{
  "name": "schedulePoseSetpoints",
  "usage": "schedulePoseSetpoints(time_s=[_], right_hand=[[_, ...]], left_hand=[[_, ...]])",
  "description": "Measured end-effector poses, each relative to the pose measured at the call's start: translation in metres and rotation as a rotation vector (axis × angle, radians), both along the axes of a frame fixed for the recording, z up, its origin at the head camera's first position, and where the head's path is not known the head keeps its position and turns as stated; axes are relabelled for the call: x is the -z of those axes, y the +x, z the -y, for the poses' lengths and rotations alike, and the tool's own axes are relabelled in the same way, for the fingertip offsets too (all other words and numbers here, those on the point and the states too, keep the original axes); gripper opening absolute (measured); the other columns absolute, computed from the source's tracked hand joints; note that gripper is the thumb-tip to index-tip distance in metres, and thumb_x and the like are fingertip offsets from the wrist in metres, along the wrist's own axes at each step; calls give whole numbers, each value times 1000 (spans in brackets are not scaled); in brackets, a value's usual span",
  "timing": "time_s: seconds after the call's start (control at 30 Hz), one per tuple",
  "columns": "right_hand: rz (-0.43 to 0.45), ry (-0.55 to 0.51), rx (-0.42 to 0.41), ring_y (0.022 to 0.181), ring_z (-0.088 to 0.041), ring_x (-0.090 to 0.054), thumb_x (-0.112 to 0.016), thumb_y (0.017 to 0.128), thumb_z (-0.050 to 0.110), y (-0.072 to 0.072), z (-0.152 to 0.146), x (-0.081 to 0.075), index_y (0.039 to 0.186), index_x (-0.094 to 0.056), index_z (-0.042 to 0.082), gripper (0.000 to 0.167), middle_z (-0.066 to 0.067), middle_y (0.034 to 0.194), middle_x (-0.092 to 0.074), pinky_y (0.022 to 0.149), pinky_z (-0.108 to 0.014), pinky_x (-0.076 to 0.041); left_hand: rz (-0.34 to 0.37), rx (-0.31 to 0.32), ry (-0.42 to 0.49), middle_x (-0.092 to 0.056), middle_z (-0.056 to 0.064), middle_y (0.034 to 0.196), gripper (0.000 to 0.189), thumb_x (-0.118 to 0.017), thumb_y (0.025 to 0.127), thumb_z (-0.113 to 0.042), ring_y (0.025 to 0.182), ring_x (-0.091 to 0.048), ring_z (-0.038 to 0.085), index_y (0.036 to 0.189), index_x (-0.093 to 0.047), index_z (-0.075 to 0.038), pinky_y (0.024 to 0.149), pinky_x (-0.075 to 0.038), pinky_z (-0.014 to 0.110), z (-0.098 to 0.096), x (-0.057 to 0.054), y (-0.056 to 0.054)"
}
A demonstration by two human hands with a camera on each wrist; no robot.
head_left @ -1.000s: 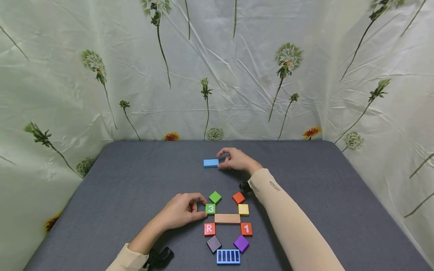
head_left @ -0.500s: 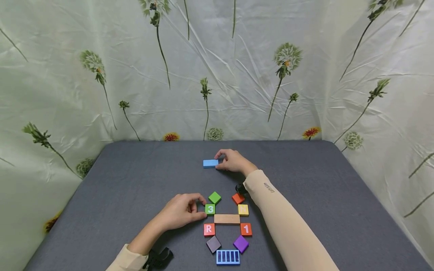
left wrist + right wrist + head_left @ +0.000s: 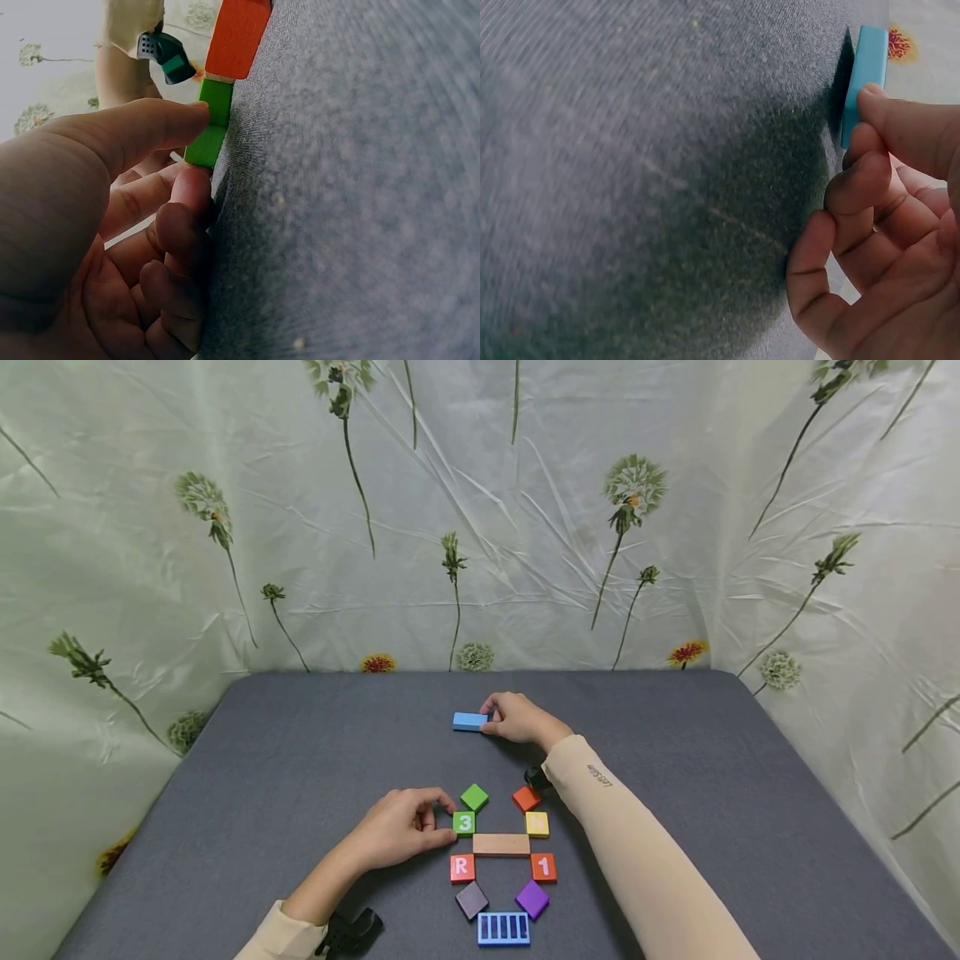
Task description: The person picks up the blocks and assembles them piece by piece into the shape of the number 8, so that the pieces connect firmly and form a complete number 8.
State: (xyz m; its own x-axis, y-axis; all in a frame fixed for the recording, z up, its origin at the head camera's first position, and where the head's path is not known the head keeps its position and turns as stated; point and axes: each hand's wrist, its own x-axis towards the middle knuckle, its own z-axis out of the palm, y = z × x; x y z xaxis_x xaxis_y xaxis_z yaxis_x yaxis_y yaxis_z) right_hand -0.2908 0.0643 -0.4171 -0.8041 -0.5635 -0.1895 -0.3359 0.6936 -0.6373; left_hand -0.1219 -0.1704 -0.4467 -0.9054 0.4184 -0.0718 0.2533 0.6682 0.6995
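At the far part of the table, my right hand (image 3: 522, 720) pinches the right end of a light blue rectangular block (image 3: 468, 722) between thumb and index finger. In the right wrist view that block (image 3: 867, 71) sits slightly tilted, with a dark shadow beside it; whether it touches the cloth is unclear. My left hand (image 3: 401, 828) is at the left of the block arrangement, its thumb and index finger pinching the left edges of a green block marked 3 (image 3: 464, 823). Just behind stands a plain green block (image 3: 474, 797), turned cornerwise. A wooden plank (image 3: 501, 845) lies right beside the 3 block.
Nearer lie a red R block (image 3: 462, 868), a red 1 block (image 3: 543, 867), grey (image 3: 472, 901) and purple (image 3: 532, 900) blocks and a blue slotted block (image 3: 503, 929). A yellow block (image 3: 537, 824) and an orange-red block (image 3: 527, 798) lie near my right sleeve.
My right hand has closed in on the light blue block's right end and now pinches it; the block has shifted slightly right and turned a little. My left hand stays at the 3 block.
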Motion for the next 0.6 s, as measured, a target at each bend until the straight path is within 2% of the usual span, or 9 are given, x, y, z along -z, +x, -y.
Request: schedulePoseSetpoints(time_s=[0.3,0.6], right_hand=[[36,-27,-33,66,-11,-48,-68,107,21,3,-9,-5,134,-63,2,34,2,78,-57,71,-27,-43],[21,-2,-73,69,-11,-53,-69,106,21,5,-26,-6,131,-64,2,32,-1,83,-63,73,-27,-45]], left_hand=[[3,4,-2,-58,-11,71,26,-85,93,-31,58,-46,0,114,-74,-20,54,-33,21,0,-1,-1],[9,0,0,-57,-10,70,26,-85,93,-30,58,-45,0,114,-74,-20,54,-33,21,-2,-2,0]])
